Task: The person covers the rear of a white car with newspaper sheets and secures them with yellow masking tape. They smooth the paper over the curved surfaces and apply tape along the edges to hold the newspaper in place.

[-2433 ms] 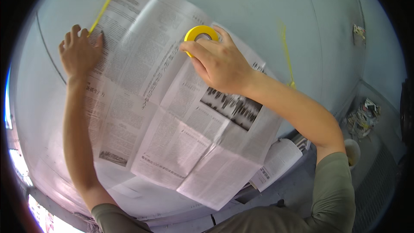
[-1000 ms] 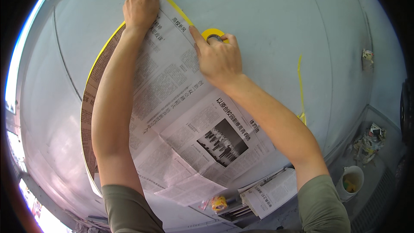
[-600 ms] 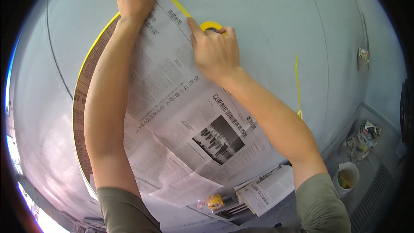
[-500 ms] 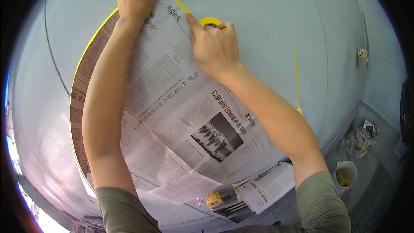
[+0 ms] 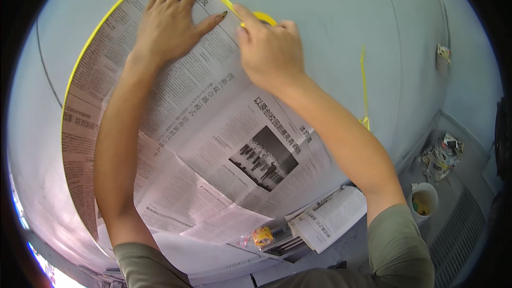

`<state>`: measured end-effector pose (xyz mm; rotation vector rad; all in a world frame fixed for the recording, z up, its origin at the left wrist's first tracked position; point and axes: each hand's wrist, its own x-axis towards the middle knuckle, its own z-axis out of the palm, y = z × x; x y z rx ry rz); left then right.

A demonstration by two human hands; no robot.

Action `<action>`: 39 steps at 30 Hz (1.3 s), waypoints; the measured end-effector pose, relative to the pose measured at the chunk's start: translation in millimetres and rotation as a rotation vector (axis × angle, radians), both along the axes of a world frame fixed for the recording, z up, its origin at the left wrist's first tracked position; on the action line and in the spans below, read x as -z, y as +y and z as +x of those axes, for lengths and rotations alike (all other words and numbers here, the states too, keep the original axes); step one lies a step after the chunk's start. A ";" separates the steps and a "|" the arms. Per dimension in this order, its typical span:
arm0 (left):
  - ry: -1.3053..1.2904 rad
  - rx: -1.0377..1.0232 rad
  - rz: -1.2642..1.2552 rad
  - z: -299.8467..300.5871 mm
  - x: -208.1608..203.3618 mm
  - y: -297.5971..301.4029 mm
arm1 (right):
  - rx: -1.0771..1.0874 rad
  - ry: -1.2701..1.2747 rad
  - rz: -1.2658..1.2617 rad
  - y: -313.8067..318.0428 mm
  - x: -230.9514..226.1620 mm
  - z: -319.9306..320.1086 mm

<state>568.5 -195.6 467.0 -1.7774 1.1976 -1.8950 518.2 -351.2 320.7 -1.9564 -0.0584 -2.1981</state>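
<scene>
Your left hand (image 5: 173, 18) lies flat, fingers spread, on the printed newspaper sheet (image 5: 213, 128) against the pale grey wall (image 5: 320, 0); your right hand (image 5: 269, 53) curls closed around the yellow tape roll (image 5: 262, 17) at the sheet's top edge

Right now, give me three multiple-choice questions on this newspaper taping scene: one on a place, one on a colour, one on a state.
1. Where is the white cup?
A. on the floor, lower right
B. in the left hand
C. taped to the wall

2. What colour is the tape roll?
A. blue
B. yellow
C. red

3. How is the left hand?
A. clenched in a fist
B. hanging free
C. spread flat on the newspaper

Answers: 1 A, it stands below by the grate. 2 B, yellow shows above the right hand. 3 C, fingers splayed against the sheet.
</scene>
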 end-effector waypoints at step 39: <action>0.034 0.379 0.196 43.9 171.6 -40.9 | -0.012 0.394 0.619 -55.0 378.4 -60.6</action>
